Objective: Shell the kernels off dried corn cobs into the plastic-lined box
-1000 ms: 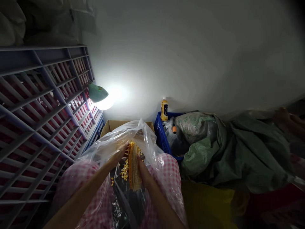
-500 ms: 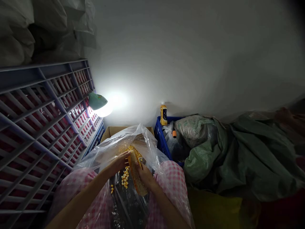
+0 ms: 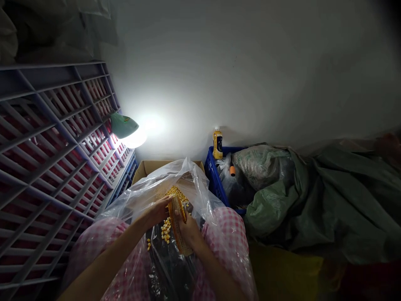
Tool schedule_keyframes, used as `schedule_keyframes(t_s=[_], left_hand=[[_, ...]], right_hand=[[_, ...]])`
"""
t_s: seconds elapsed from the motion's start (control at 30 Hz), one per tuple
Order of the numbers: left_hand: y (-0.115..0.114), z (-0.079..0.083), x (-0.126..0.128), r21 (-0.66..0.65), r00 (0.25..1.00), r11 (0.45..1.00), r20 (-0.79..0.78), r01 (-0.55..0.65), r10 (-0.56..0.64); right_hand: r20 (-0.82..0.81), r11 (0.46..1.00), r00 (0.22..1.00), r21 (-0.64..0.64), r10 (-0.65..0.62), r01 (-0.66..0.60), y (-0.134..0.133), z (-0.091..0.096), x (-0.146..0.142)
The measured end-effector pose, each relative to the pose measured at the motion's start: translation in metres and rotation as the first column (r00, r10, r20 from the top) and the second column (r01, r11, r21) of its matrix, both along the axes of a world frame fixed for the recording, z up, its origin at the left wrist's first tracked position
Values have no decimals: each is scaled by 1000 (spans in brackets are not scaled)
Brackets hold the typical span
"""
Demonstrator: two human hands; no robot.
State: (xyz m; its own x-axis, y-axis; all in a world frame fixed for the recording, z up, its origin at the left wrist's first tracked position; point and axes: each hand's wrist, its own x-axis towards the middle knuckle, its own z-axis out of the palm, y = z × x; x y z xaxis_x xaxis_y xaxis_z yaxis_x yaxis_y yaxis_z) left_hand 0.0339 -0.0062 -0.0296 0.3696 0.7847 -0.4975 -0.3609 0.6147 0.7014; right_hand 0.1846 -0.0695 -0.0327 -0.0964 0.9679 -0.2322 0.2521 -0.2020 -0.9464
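Note:
A corn cob [image 3: 177, 225], partly stripped, stands tilted over a clear plastic sheet [image 3: 147, 196] spread across my lap. My right hand [image 3: 189, 230] is closed round the cob's lower part. At the cob's top left side my left hand [image 3: 156, 212] is closed, its fingers and thumb pressing on the kernels. Loose yellow kernels [image 3: 165, 232] lie on the plastic just under my left hand, and a bigger pile of kernels [image 3: 176, 193] sits further up the sheet. My knees in pink checked cloth [image 3: 224, 228] flank the plastic.
Stacked slatted crates [image 3: 53, 138] rise on the left with a lit green lamp [image 3: 123, 125] clipped on. A cardboard box [image 3: 147, 167] lies behind the plastic. A blue crate [image 3: 213, 177] holds bags, with a yellow bottle [image 3: 217, 143] on its rim. Green sacks [image 3: 313, 196] fill the right.
The cob has tipped and dropped a little. My left hand has moved from the cob's tip down its side and closed. More loose kernels lie on the plastic.

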Motion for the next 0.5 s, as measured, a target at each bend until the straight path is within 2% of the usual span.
schedule_keyframes(t_s=[0.1,0.23,0.37,0.43,0.5], left_hand=[[-2,-5,3,26,1000,1000,-10,6,-5],[-6,-9,10,61,998,997,-31,-48,49],[-5,-3,13,76,996,994,61,-74,70],[-4,0,13,49,990,992,85,-120,116],[-5,2,12,0,981,984,83,-177,177]], right_hand=[[59,1000,998,-12,18,-17,0,0,-1],[156,997,986,-58,53,-45,2,-3,-1],[-113,997,994,-80,6,-15,8,-6,-2],[-249,993,968,-118,1,-31,10,-5,-3],[-382,975,924,-213,-20,-67,9,-1,-3]])
